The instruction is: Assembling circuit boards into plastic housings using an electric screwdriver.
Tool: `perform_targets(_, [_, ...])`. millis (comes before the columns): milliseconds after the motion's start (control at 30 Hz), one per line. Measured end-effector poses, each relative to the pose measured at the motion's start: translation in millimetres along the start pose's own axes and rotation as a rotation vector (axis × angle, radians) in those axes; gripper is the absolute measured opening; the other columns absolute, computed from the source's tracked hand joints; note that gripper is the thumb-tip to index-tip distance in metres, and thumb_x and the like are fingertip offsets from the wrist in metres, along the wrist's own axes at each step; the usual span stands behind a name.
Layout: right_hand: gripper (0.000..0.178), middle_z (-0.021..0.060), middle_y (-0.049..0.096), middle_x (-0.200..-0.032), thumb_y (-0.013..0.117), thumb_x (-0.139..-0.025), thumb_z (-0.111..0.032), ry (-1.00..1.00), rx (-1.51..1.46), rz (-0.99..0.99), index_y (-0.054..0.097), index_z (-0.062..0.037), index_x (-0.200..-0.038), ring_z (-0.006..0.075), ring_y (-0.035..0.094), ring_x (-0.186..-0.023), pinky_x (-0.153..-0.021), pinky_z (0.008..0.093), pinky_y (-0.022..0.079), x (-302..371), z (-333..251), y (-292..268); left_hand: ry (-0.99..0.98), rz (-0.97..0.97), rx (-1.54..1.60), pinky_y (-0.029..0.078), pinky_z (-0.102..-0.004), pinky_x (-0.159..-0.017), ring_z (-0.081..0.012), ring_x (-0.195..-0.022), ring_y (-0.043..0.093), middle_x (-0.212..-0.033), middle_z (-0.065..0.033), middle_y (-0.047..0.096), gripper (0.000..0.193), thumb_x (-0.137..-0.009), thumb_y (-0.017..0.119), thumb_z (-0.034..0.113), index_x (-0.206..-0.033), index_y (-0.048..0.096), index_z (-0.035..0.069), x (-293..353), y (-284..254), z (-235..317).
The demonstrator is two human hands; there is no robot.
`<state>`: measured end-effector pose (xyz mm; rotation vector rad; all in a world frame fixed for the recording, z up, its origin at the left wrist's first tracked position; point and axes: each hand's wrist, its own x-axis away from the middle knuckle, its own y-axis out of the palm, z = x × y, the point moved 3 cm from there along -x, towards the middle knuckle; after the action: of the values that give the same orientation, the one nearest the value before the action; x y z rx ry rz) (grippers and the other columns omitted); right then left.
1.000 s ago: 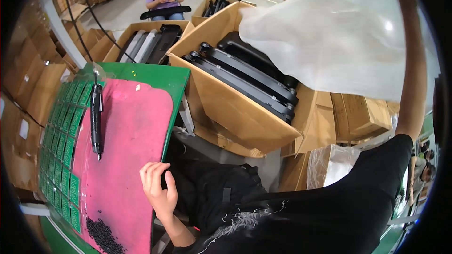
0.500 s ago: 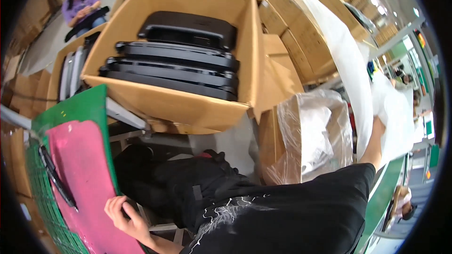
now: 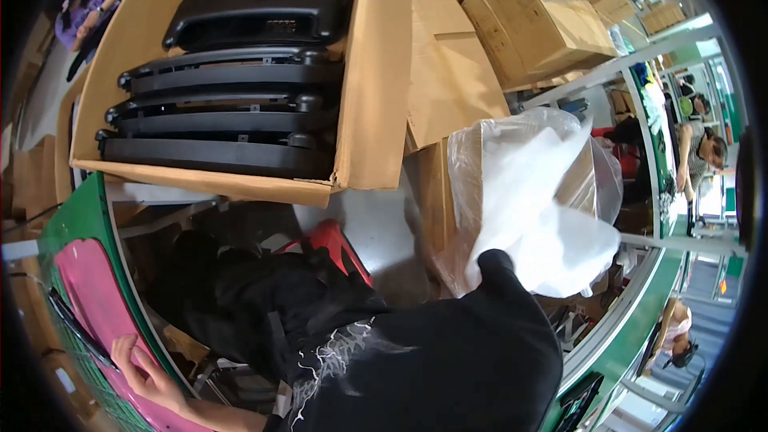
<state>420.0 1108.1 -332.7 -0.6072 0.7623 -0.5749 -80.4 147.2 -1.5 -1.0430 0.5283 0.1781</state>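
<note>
- My left hand (image 3: 144,372) lies flat, fingers spread, on the pink mat (image 3: 92,304) near its lower edge, gripping nothing.
- My right hand is hidden behind my black sleeve (image 3: 500,288); I cannot tell its grip.
- The white bag (image 3: 536,208) billows just past that sleeve.
- A pen (image 3: 76,324) lies on the mat, near my left fingers.
- The open box (image 3: 372,88) holds 4 black panels (image 3: 224,112).

The left hand (image 3: 148,372) lies flat at the lower left, palm down, fingers (image 3: 128,348) spread and extended, bare forearm running in from the lower edge. The right arm, in a black sleeve, reaches up and to the right. The right hand is hidden from view.
</note>
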Motion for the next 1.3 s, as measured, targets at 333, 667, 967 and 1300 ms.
perform_targets(333, [0.027,0.0094,0.067,-0.111,0.045,-0.094,-0.023,-0.131,-0.611,-0.879,0.065,-0.0121,-0.109,0.026,0.066,-0.096,-0.069,0.0498,0.056,-88,-107,-3,-0.107,-0.004,-0.026,0.042,-0.0392,-0.096,-0.0284,-0.102,0.057,-0.102,-0.0135,0.061,0.014,-0.096,0.051,0.003,-0.1,0.062,-0.004,15,-20,-22])
perform_targets(667, [0.032,0.0082,0.064,-0.109,0.056,-0.095,-0.008,-0.229,-1.769,0.107,0.053,-0.0009,-0.126,0.0163,0.061,-0.097,-0.087,0.0271,0.048,-294,-325,-529,-0.219,0.15,0.125,0.046,-0.0375,-0.086,-0.0294,-0.091,0.059,-0.088,-0.0145,0.063,0.011,-0.083,0.055,-0.008,-0.089,0.063,-0.004,22,-14,-23])
perform_targets(967, [0.053,0.0167,0.058,-0.119,0.067,-0.084,-0.012,-1.257,-1.357,0.098,0.047,-0.0029,-0.133,0.0331,0.056,-0.113,-0.097,0.0383,0.046,-175,-581,-833,-0.232,0.267,0.124,0.05,-0.0388,-0.08,-0.0305,-0.087,0.061,-0.088,-0.0111,0.065,0.015,-0.076,0.064,-0.005,-0.089,0.065,0.002,40,-23,-35])
perform_targets(1300, [0.044,0.0082,0.058,-0.058,0.08,-0.076,-0.033,-1.369,-1.252,-0.219,0.062,0.0077,-0.07,0.0124,0.056,-0.06,-0.056,0.0362,0.046,-246,-654,-812,-0.169,0.305,0.154,0.049,-0.0358,-0.079,-0.0244,-0.093,0.061,-0.093,-0.0057,0.063,0.015,-0.079,0.069,0.005,-0.093,0.064,0.005,49,-23,-33])
